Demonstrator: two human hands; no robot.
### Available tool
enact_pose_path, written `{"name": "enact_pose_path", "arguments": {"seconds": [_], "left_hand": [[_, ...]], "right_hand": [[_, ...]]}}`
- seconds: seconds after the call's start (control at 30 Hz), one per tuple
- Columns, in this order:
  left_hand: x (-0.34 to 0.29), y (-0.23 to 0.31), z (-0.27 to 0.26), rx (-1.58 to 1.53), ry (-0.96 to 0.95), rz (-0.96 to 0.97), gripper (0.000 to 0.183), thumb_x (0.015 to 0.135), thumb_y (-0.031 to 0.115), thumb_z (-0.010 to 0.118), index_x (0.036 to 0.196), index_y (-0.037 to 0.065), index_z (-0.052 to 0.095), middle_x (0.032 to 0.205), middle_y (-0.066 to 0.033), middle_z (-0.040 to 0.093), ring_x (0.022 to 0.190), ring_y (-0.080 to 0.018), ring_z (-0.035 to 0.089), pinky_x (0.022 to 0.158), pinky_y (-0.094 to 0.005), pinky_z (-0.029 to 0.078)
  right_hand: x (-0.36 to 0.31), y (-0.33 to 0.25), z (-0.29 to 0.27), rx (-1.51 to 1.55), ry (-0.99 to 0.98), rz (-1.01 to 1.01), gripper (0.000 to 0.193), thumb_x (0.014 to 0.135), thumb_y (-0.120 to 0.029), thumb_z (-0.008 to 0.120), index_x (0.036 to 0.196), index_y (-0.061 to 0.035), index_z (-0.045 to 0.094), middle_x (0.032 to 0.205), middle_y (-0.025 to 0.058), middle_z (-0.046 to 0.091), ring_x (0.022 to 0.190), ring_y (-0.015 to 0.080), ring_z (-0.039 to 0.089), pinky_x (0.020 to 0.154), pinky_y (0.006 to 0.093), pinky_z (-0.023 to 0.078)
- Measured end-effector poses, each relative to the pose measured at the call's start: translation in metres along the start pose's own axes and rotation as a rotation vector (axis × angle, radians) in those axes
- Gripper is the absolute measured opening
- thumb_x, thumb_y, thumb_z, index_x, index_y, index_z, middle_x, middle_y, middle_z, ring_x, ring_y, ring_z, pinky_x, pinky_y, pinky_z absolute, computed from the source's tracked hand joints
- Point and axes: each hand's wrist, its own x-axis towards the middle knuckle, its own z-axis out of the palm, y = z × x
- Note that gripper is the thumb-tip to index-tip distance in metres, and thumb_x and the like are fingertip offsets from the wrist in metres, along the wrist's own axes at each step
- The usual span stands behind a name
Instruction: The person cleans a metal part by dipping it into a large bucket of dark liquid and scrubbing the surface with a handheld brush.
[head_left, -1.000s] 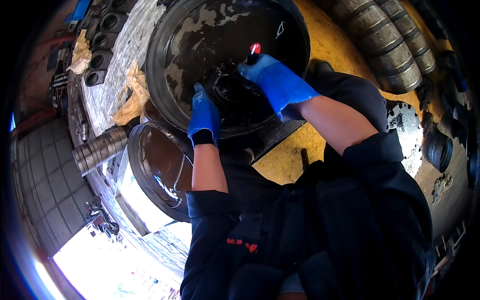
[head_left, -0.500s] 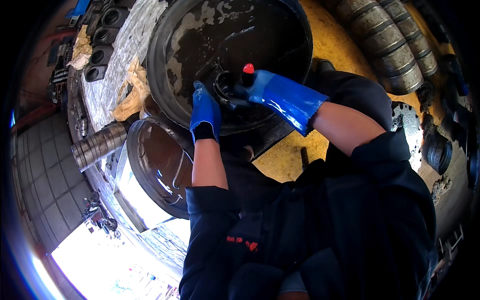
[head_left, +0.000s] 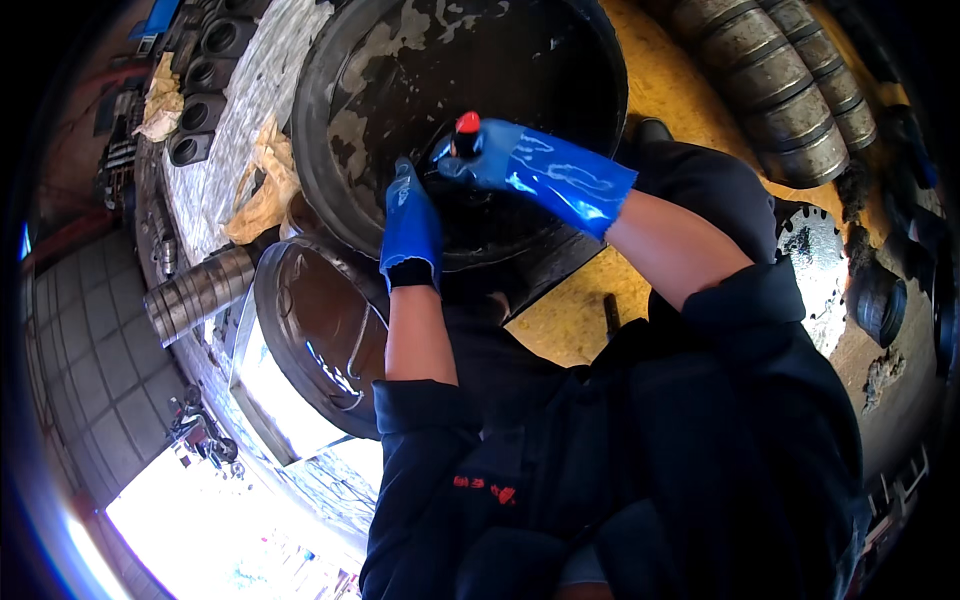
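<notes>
Red-tipped tool (head_left: 466,128) gripped in right hand (head_left: 520,165), fingers (head_left: 455,165) clamped round its dark shaft just below the red cap. Small, rigid, likely light; wet-looking blue glove suggests slip risk, so best held low on the shaft with a full wrap, not by the cap. Only the cap and a short bit of shaft visible; working end hidden behind the glove.

Left hand (head_left: 410,225) laid flat inside the big black drum (head_left: 345,150), fingers together and pressed on the dark hub part (head_left: 480,215) at drum centre. No clear closed grip visible there — bracing rather than holding, as far as can be told.

Drum: large, round, thick-walled, black with grey patches where coating has flaked. Judged heavy and stiff, grimy surface, probably greasy. Not a one-hand lift; rim the only sensible hold. Sits at the near edge of the metal-skinned counter (head_left: 235,110), tilted toward the body.

Below the drum, at the counter's near edge: a second round dish-like part (head_left: 320,340), brownish, shiny. Ribbed metal cylinder (head_left: 195,295) lying at the counter's left edge. Crumpled tan rags (head_left: 260,190) just left of the drum. Row of dark sockets (head_left: 200,110) toward the far left corner. Stacked ribbed rollers (head_left: 790,90) on the yellow floor (head_left: 690,95), well apart on the right.
</notes>
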Motion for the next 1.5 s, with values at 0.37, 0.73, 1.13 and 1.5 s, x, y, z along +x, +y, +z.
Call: {"name": "enact_pose_path", "arguments": {"seconds": [0.37,0.73,1.13,1.5], "left_hand": [[0.002,-0.006,0.000,0.191,0.031,0.096,0.053,0.091,-0.001,0.033,0.144,0.001,0.033,0.135,-0.0296,0.046,0.125,-0.0394,0.048,0.102,-0.0424,0.042],[0.011,-0.017,0.021,0.138,0.212,0.075,0.044,0.093,-0.001,0.033,0.137,-0.009,0.034,0.112,-0.0323,0.058,0.103,-0.0442,0.059,0.084,-0.0481,0.050],[0.015,-0.019,0.025,0.064,0.155,-0.029,0.046,0.096,0.002,0.030,0.141,-0.006,0.029,0.115,-0.0321,0.058,0.102,-0.0437,0.059,0.084,-0.0480,0.050],[0.001,-0.035,0.020,0.154,0.206,0.111,0.053,0.090,-0.003,0.036,0.143,0.003,0.036,0.132,-0.0283,0.048,0.115,-0.0406,0.055,0.094,-0.0446,0.048]], "right_hand": [[0.029,0.036,0.002,0.373,0.431,0.127,0.023,0.088,-0.027,0.067,0.094,-0.0050,0.069,0.084,0.0084,0.069,0.079,0.0161,0.065,0.076,0.0308,0.050],[0.034,0.040,0.010,0.428,0.231,0.052,0.019,0.086,-0.022,0.069,0.097,-0.0066,0.070,0.087,0.0069,0.070,0.085,0.0159,0.066,0.078,0.0305,0.051],[0.026,0.027,0.016,0.569,0.198,0.061,0.026,0.086,-0.027,0.068,0.093,-0.0027,0.069,0.090,0.0114,0.071,0.084,0.0185,0.067,0.079,0.0316,0.051],[0.039,0.042,0.021,0.534,0.496,0.384,0.026,0.086,-0.027,0.068,0.096,-0.0032,0.068,0.088,0.0113,0.071,0.085,0.0195,0.068,0.078,0.0327,0.052]]}}
